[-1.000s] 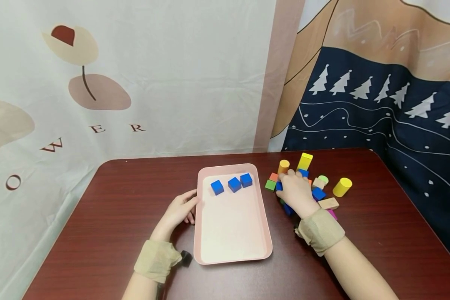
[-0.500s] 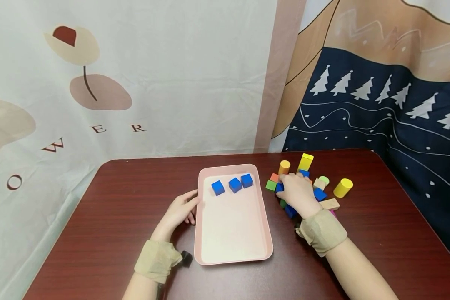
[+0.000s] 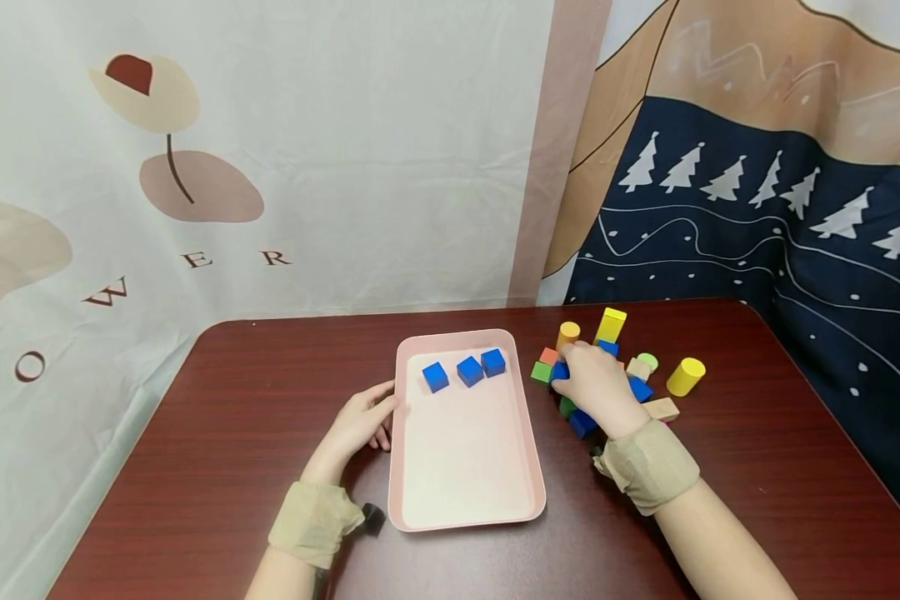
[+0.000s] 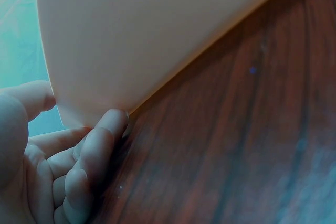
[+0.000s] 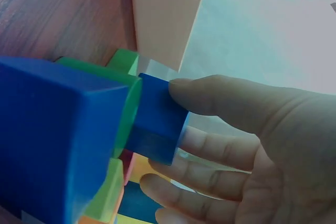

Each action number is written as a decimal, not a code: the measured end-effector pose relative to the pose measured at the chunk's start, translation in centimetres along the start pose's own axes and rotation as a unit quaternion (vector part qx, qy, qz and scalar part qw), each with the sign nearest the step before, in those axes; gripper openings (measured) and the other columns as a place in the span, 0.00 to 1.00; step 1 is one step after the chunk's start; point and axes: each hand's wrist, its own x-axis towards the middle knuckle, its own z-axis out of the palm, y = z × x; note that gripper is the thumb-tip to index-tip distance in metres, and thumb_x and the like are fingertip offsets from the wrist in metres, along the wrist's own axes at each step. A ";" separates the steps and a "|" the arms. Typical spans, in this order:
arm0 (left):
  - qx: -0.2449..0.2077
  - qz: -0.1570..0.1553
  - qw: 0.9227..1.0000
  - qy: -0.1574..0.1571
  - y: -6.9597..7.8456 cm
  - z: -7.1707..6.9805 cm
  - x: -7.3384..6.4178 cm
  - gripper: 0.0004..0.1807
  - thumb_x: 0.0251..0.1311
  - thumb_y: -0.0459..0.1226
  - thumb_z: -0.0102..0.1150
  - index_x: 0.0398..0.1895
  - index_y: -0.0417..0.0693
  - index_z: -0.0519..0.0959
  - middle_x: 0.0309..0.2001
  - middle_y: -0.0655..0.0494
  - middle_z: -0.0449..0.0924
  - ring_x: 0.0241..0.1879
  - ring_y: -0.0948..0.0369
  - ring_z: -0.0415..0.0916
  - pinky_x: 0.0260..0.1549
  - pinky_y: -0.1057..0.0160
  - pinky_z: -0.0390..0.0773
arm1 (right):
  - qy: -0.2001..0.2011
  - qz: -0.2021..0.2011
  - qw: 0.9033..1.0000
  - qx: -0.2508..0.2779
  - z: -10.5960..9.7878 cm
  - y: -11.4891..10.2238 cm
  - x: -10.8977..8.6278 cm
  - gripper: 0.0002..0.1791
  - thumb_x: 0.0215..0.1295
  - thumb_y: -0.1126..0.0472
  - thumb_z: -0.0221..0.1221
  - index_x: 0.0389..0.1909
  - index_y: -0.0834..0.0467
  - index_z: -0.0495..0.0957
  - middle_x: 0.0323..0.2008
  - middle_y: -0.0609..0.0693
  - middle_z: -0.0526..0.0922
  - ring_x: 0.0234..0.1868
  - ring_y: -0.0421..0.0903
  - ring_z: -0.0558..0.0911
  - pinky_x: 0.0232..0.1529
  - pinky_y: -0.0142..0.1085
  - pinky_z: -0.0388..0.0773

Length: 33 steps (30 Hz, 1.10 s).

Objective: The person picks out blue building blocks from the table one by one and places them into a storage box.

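Note:
My left hand [image 3: 356, 421] holds the left side of a pink tray [image 3: 467, 458], thumb at the rim. In the left wrist view, its fingers curl against the tray's outer wall [image 4: 136, 35]. Three blue cubes [image 3: 469, 371] sit in the far part of the tray. Over a cluster of coloured blocks right of the tray, my right hand [image 3: 598, 387] pinches a blue block [image 5: 157, 116] between thumb and fingers. A green round block [image 5: 128, 111] and a large-looking blue block [image 5: 47, 129] stand close by in the right wrist view. The palm hides part of the cluster in the head view.
Around the right hand lie an orange cylinder [image 3: 568, 332], a yellow block [image 3: 611, 325], a yellow cylinder [image 3: 686, 377], a wooden block [image 3: 662, 409] and a green cube [image 3: 542, 371]. The dark red table [image 3: 217, 433] meets a printed cloth backdrop at its far edge.
My right hand has shifted slightly right and towards me, exposing more of the blue and green blocks at the near left of the cluster. The left hand and tray stay still.

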 end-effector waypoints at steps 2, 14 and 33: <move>0.001 0.002 1.000 -0.002 0.0 0.0 0.0 0.26 0.69 0.40 0.51 0.68 0.41 0.66 0.15 0.47 0.74 0.11 0.54 0.74 0.11 0.63 0.72 | 0.003 -0.001 1.000 0.016 -0.1 0.0 0.0 0.21 0.56 0.61 0.67 0.48 0.67 0.77 0.42 0.62 0.79 0.39 0.56 0.79 0.40 0.53 0.79; 0.000 0.000 1.000 -0.004 -0.2 0.1 0.0 0.26 0.69 0.40 0.51 0.68 0.40 0.66 0.15 0.48 0.74 0.11 0.54 0.74 0.11 0.63 0.72 | 0.025 -0.013 0.998 0.061 -0.5 -0.9 0.0 0.16 0.58 0.63 0.64 0.45 0.66 0.76 0.41 0.61 0.79 0.40 0.55 0.79 0.45 0.53 0.78; -0.007 0.005 1.000 -0.004 -0.1 0.0 0.1 0.26 0.69 0.40 0.52 0.68 0.40 0.66 0.15 0.48 0.74 0.11 0.53 0.75 0.11 0.62 0.72 | 0.049 -0.090 0.990 0.095 -2.6 -5.0 1.1 0.18 0.61 0.62 0.64 0.50 0.65 0.76 0.45 0.60 0.77 0.43 0.54 0.79 0.48 0.48 0.78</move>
